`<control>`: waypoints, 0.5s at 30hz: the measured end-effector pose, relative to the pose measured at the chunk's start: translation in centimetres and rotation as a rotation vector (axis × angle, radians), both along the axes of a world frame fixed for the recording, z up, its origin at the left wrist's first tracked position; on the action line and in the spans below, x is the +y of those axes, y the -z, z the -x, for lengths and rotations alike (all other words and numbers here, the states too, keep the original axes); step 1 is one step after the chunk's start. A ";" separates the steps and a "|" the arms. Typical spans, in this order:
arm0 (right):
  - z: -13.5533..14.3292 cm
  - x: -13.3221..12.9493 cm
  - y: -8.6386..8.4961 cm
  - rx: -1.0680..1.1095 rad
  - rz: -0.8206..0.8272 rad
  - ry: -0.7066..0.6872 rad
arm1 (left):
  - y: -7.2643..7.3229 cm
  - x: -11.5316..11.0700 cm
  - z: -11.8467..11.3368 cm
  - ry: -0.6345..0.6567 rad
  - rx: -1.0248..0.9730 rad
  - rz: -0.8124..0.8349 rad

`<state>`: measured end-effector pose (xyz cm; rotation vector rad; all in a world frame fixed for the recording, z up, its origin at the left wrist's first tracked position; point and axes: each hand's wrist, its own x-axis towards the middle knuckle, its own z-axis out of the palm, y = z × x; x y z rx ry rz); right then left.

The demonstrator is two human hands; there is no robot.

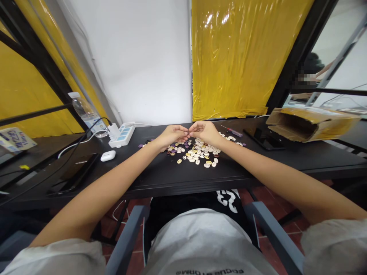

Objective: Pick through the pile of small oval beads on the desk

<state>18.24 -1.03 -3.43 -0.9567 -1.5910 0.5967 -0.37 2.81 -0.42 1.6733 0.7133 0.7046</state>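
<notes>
My left hand (175,136) and my right hand (203,130) meet fingertip to fingertip just above the black table. Both are closed in a pinch. Something tiny and dark shows where the fingertips come together, too small to name. Below and around them lies a loose spread of small oval cream pieces (195,153) with holes or marks on their faces. Purple pieces (187,144) and a few brown and yellowish ones are mixed in, mostly under my left hand. My hands hide part of the spread. Just beyond my right wrist lies a thin screwdriver-like tool (235,132) with a translucent handle.
On the right are a dark phone (262,138) and an open cardboard box (311,124). To the left stand a water bottle (86,110) and a power strip (122,135) with cables, near a white earbud case (108,156) and a dark tablet-like device (76,173). A white wall backs the table (172,179).
</notes>
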 end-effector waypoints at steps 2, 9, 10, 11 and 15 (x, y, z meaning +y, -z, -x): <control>0.0 0.0 0.0 -0.005 0.008 -0.005 | 0.0 0.0 0.0 0.004 0.002 -0.009; 0.1 -0.8 -0.5 -0.025 0.089 0.050 | 0.0 -0.4 -0.1 -0.006 0.009 -0.099; 0.1 -0.9 -0.5 -0.034 0.095 0.055 | 0.1 -0.4 -0.1 -0.011 0.009 -0.116; 0.0 -0.9 -0.6 -0.036 0.100 0.059 | 0.1 -0.4 -0.1 -0.017 0.009 -0.130; 0.0 -0.9 -0.7 -0.003 0.120 0.061 | 0.0 -0.7 -0.1 -0.032 0.015 -0.167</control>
